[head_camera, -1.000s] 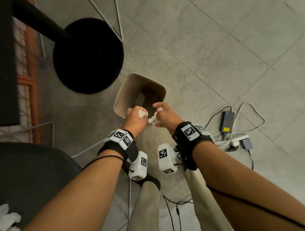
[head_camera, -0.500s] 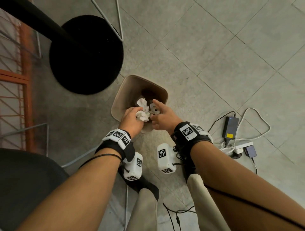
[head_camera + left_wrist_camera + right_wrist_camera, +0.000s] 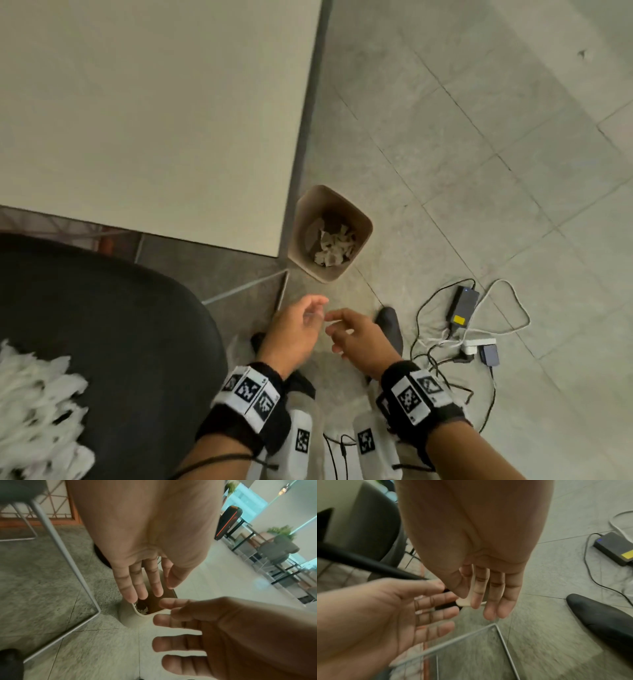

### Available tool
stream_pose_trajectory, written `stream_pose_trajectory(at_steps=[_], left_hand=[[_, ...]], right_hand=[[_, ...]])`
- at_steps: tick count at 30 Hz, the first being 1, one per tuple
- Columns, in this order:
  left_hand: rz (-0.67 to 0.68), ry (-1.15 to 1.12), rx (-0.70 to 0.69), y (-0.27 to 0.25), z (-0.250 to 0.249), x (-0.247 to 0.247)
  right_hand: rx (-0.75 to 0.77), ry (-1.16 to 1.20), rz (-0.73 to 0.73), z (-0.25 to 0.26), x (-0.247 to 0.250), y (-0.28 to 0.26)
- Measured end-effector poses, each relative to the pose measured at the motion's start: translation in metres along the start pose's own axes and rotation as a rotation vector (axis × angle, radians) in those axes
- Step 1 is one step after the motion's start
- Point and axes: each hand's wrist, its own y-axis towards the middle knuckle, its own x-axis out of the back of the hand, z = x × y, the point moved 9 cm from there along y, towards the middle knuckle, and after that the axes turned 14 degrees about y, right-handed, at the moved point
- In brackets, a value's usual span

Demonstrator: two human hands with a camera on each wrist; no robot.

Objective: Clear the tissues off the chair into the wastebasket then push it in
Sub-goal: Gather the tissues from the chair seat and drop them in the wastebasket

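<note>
Left hand and right hand: grip wide, empty, near wastebasket holding tissues; more tissues on chair.

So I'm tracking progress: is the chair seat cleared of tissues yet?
Not cleared. A pile of white tissues still lies on the dark chair seat, while others sit in the wastebasket.

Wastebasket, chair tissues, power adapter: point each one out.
wastebasket (image 3: 363, 219), head view, on its right rim.
tissues on the chair (image 3: 37, 404), head view, on the middle of the white pile.
power adapter (image 3: 463, 305), head view, on its black top face.
</note>
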Motion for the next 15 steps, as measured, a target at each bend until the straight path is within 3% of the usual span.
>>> stream_pose_trajectory(at_steps=[3,6,15], left_hand=[[-0.025,-0.126,-0.009,-0.058,0.003,0.018],[-0.165,-0.209,-0.007,-0.105,0.022,0.042],[-0.48,-0.404,0.221,-0.208,0.125,0.119]], right_hand=[[0.07,-0.157,0.056,0.016,-0.034,-0.027],[0.152,-0.249,0.125,0.043,-0.069,-0.045],[0.236,-0.514,0.292,0.09,-0.186,-0.055]])
